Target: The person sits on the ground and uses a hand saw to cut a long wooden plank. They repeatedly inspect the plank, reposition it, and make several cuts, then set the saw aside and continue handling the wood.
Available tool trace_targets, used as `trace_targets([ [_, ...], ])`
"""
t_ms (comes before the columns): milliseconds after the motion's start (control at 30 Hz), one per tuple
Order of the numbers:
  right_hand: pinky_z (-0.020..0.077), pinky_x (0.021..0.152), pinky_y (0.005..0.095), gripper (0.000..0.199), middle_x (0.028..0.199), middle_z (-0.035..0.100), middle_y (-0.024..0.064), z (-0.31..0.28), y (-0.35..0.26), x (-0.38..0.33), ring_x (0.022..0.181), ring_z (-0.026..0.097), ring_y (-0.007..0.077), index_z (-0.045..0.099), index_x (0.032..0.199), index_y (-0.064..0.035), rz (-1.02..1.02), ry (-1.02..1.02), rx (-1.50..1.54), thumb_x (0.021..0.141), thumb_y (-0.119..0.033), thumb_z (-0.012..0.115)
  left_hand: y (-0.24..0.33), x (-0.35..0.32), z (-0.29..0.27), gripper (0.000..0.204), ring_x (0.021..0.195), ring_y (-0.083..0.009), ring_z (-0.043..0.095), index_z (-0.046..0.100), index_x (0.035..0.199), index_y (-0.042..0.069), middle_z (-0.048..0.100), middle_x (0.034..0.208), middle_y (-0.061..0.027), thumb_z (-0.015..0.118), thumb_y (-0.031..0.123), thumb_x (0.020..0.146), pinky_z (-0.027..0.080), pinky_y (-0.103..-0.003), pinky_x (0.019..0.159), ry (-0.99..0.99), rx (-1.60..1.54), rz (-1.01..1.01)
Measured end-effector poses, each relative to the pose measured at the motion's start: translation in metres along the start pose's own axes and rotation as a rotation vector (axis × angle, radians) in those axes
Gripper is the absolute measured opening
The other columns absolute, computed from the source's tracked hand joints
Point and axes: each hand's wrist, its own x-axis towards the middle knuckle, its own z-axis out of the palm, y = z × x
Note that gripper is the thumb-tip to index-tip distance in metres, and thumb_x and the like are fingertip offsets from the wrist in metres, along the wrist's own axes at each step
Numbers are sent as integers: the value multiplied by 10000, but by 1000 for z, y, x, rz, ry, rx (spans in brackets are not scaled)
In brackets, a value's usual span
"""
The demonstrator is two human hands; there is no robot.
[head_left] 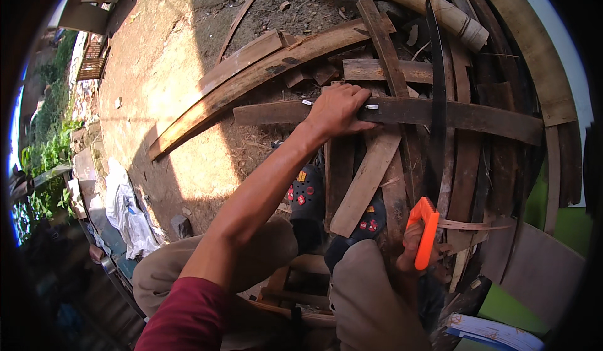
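Observation:
My left hand (339,109) is closed over the top of a dark wooden plank (477,117), which lies crosswise over other boards. Two small white pieces (372,107) show on the plank, one on each side of that hand. In my right hand (409,243) is the orange handle of a hand saw (434,150), with the fingers wrapped round it. Its long dark blade points away from me and crosses the plank to the right of my left hand. Whether the teeth touch the wood I cannot tell. Under the plank, a lighter board (366,188) slants toward my feet.
Boards are heaped on the right, with a bamboo pole (433,9) at the far side. Long planks (251,78) lie on the sunlit dirt ground (147,49). Dark clogs (306,194) are on my feet among the wood. A white sack (129,216) lies at the left.

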Motion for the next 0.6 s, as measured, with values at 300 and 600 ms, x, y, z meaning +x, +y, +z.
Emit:
trace_targets([
  [300, 472, 553, 361, 166, 642, 578, 125, 6, -11, 13, 559, 588, 285, 595, 733, 20, -8, -15, -23, 835, -105, 628, -30, 50, -24, 660, 859, -365, 652, 619, 1049, 44, 659, 853, -152, 772, 584, 701, 523, -448, 749, 22, 146, 7],
  [600, 462, 542, 367, 160, 639, 578, 125, 44, -11, 15, 557, 587, 288, 601, 758, 20, 4, 59, -27, 841, -108, 650, -31, 55, -20, 646, 887, -354, 652, 551, 987, 69, 653, 902, -139, 704, 637, 720, 498, -469, 746, -65, 193, -53],
])
